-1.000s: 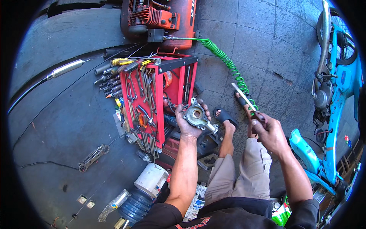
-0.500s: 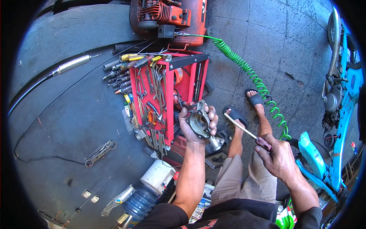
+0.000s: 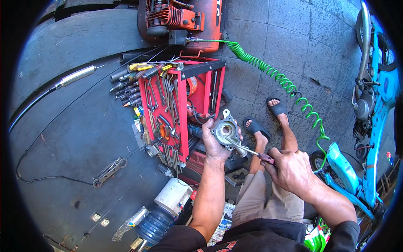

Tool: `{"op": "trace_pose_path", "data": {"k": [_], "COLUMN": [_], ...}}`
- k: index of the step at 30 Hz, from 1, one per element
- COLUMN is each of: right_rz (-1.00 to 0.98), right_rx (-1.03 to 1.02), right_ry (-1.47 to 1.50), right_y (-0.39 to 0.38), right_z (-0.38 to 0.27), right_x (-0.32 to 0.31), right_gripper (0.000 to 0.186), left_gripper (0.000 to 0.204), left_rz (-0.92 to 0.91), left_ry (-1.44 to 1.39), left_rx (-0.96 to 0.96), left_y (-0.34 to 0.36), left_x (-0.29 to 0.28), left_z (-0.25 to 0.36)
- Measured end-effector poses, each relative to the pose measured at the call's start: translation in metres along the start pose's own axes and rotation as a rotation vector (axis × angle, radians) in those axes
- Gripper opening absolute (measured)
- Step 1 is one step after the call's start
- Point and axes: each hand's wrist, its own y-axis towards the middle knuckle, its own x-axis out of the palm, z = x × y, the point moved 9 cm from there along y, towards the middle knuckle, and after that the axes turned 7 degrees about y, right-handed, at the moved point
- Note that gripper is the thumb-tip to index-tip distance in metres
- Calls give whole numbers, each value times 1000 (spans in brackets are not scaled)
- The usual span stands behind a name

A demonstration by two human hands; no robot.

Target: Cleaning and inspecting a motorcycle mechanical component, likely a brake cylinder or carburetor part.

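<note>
A grey cast-metal engine cover with a round bore and bolt ears rests in my left hand, its hollow side facing up. My left fingers wrap round its edge, partly hidden beneath it. My right hand is closed on a screwdriver with a dark reddish handle and a pale shaft. The screwdriver's tip reaches to the inside of the cover, beside the bore. Whether the tip presses on the metal I cannot tell.
Beyond my left hand stands a red tool rack with wrenches and screwdrivers. An orange air compressor is behind it, with a green coiled hose. A blue motorcycle stands at right. A blue water jug is at lower left.
My right hand has moved left, bringing the screwdriver's tip onto the cover. My left hand has turned the cover so its open face shows more.
</note>
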Motion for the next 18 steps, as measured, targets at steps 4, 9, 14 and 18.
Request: {"op": "trace_pose_path", "data": {"k": [4,9,14,18], "right_rz": [-83,9,-79,57], "right_rx": [-118,-148,-96,-146], "right_ry": [-55,-25,20,34], "right_y": [10,23,23,27], "right_z": [-4,-9,-4,-8], "right_x": [6,8,23,13], "right_gripper": [27,31,32,30], "left_gripper": [62,55,48,47], "left_rz": [-12,140,233,215], "left_ry": [37,-28,-41,-65], "left_rx": [-48,-90,6,-41], "left_y": [0,3,-2,-2], "left_x": [-5,-15,-29,-28], "left_z": [-7,-29,-16,-29]}}
